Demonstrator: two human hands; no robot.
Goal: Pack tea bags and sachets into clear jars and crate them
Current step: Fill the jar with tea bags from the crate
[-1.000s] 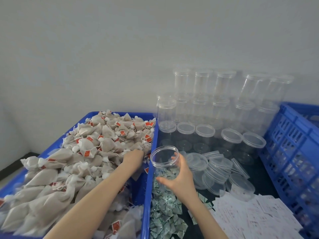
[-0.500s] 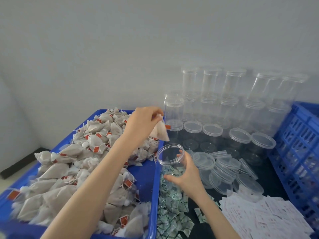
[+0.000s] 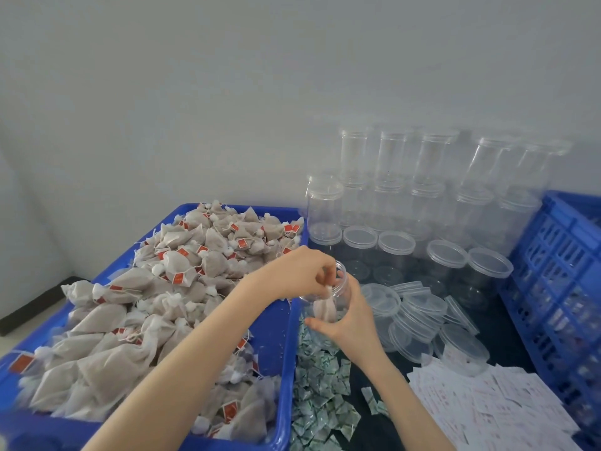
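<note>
The person is filling a single jar, and the work looks to be near its start. The right hand is curling round the jar's lower wall, holding it tilted above the sachets. The left hand is hanging over the jar's mouth, its fingertips pinching a tea bag that is already dangling inside the clear wall. Only that one bag is showing in the jar; whether any sachet is in there cannot be told.

Much is waiting. The blue bin on the left is heaped with tea bags, the sachets are lying in a thick strip beside it, and loose lids are piling just right of the jar. Behind, rows of empty jars are standing stacked against the wall. The crate at the far right is showing no packed jars in the part visible, so capping and crating seem yet undone.
</note>
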